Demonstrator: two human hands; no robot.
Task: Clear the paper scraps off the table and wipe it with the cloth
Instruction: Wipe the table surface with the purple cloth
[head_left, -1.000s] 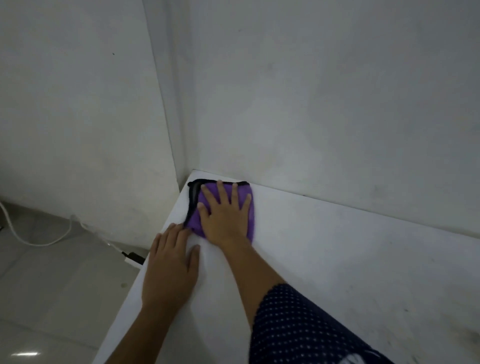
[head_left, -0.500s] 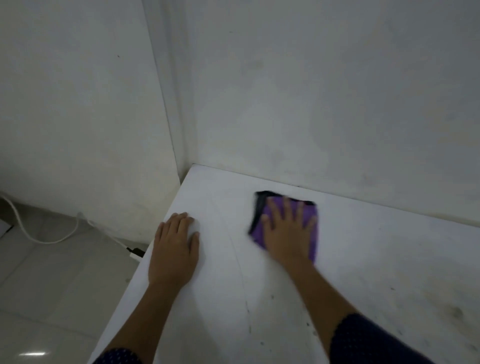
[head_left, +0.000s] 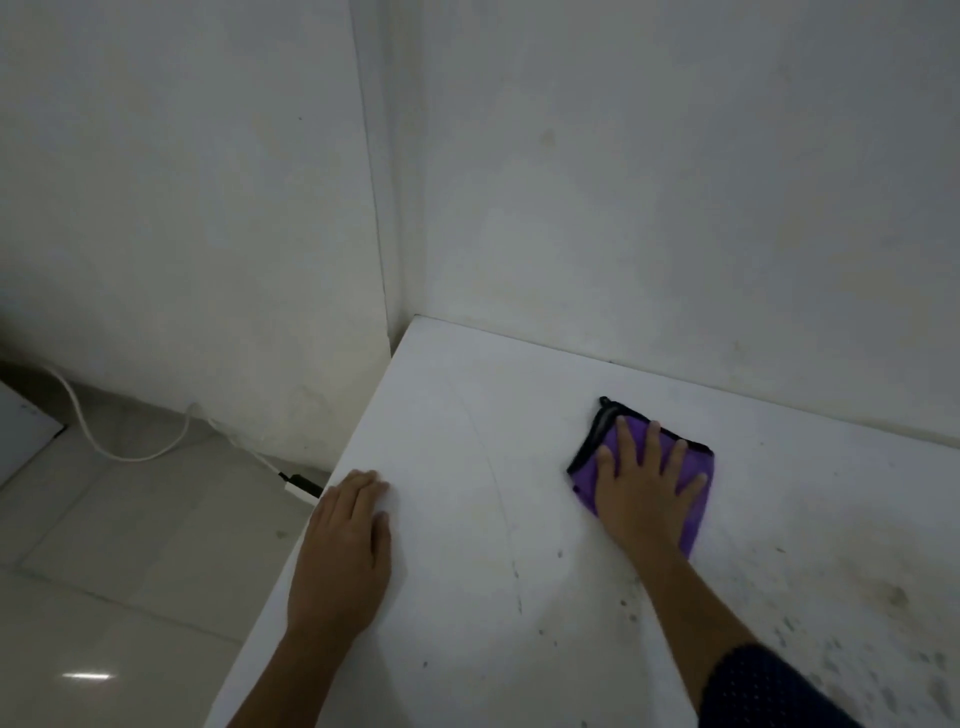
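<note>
A folded purple cloth (head_left: 698, 470) with a black edge lies on the white table (head_left: 467, 415), a little in from the back wall. My right hand (head_left: 644, 486) presses flat on it with fingers spread and straight. My left hand (head_left: 345, 545) rests flat on the table at its left edge, fingers together, holding nothing. No paper scraps show on the table. Dark specks and smudges mark the surface at the right (head_left: 883, 597).
The table stands in a corner against white walls (head_left: 675, 182). To the left the table edge drops to a tiled floor (head_left: 104, 545), where a white cable (head_left: 124, 454) and a plug (head_left: 301, 486) lie near the wall.
My right hand has slid the cloth from the table's far left corner toward the right along the back. My left hand has stayed at the left edge.
</note>
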